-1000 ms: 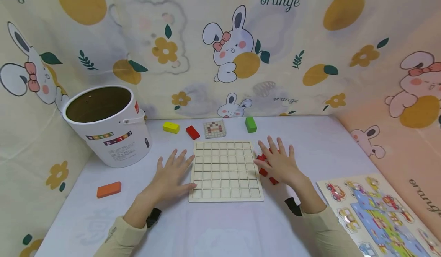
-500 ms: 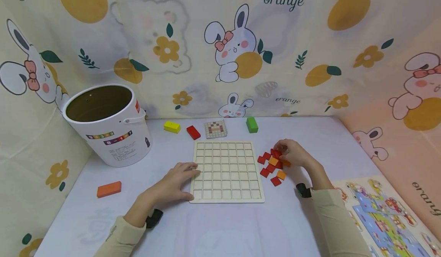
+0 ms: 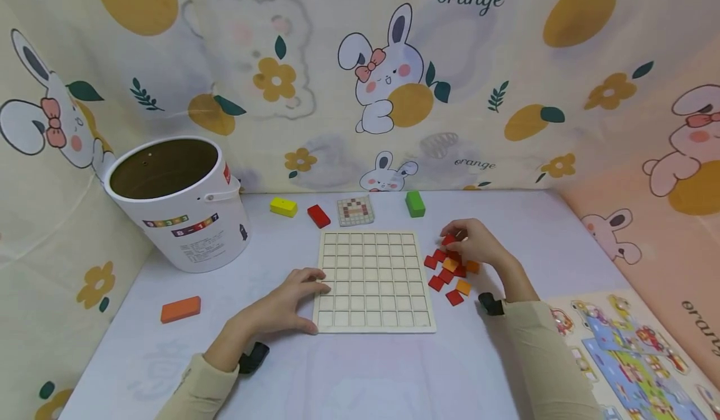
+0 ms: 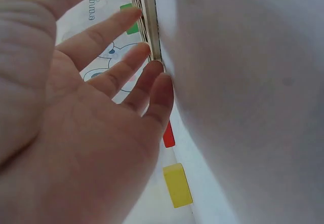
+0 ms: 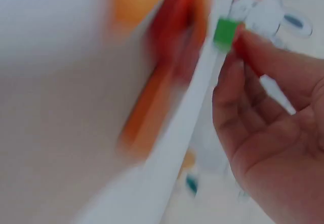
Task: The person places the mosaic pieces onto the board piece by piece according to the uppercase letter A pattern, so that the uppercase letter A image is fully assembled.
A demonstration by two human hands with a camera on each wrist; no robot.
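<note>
A pale wooden grid board (image 3: pixel 374 287) lies flat on the table. My left hand (image 3: pixel 278 306) rests at its left edge, thumb by the near corner and fingertips touching the side; the left wrist view shows those fingers (image 4: pixel 112 78) loosely bent along the edge. To the right of the board is a loose heap of red tiles (image 3: pixel 436 283) and a few orange tiles (image 3: pixel 463 287). Over the heap's far end, my right hand (image 3: pixel 478 244) pinches a small red tile (image 5: pixel 247 57) between thumb and fingertips. The heap is blurred in the right wrist view.
Behind the board are a yellow block (image 3: pixel 284 207), a red block (image 3: pixel 319 216), a small pattern card (image 3: pixel 355 211) and a green block (image 3: pixel 415 204). A white bucket (image 3: pixel 197 245) stands left, with an orange block (image 3: pixel 180 310) before it. A picture puzzle (image 3: pixel 635 357) lies at right.
My right hand went from spread over the tiles to reaching into the heap, then lifted a red tile slightly. My left hand's spread fingers drew in against the board's left edge.
</note>
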